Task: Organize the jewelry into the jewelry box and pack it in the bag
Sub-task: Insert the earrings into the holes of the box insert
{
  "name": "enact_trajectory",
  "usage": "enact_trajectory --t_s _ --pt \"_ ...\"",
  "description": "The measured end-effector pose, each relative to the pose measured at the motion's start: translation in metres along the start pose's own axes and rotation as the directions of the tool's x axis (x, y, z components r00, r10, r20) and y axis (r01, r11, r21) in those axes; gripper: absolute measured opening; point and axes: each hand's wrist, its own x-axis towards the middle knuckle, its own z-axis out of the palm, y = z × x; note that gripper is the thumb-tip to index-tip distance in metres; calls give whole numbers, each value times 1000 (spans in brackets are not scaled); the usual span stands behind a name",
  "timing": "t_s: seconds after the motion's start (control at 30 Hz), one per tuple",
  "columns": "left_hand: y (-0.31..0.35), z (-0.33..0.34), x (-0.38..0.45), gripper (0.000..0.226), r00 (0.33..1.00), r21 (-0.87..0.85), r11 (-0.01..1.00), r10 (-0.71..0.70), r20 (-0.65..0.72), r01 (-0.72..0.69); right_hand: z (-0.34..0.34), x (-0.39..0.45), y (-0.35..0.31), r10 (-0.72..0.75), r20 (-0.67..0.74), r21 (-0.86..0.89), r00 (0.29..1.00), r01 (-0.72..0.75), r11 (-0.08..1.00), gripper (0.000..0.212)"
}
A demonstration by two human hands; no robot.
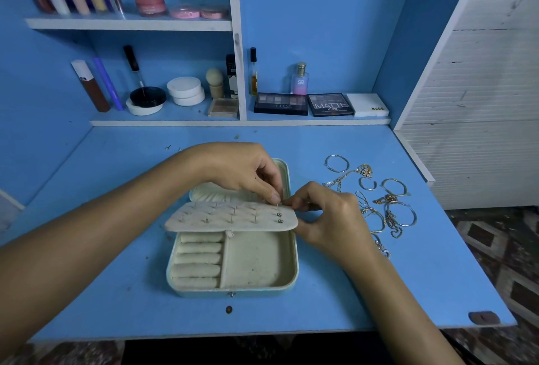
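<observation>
Jewelry box (233, 286) lay open mid-desk | left hand (248, 172) pinched a stud at the box's earring panel (233, 217) | right hand (326, 218) gripped the panel's edge | loose jewelry (379, 204) right of box | advice: keep panel steady, push post straight.

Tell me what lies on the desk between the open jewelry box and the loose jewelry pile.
The right hand, in the head view, lies between the jewelry box and jewelry pile.

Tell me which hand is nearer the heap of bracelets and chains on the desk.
Right. The right hand is at the earring flap's right end, just left of the heap of bracelets and chains. The left hand is farther left, above the flap.
</observation>
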Motion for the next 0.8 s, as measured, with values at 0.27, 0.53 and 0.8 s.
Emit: enact_trajectory --t_s 0.27,0.53,0.8 --pt "2 -2 3 10 1000 12 1000 -8 24 8 0 0 1 5 0 -8 1000 -5 1000 20" --pt "0 -4 3 13 998 -44 999 -29 59 31 1 -1 0 6 -8 -19 1000 -7 1000 20" --pt "-5 -2 6 15 994 -143 987 -59 91 72 1 -2 0 11 -9 -22 1000 -11 1000 19"
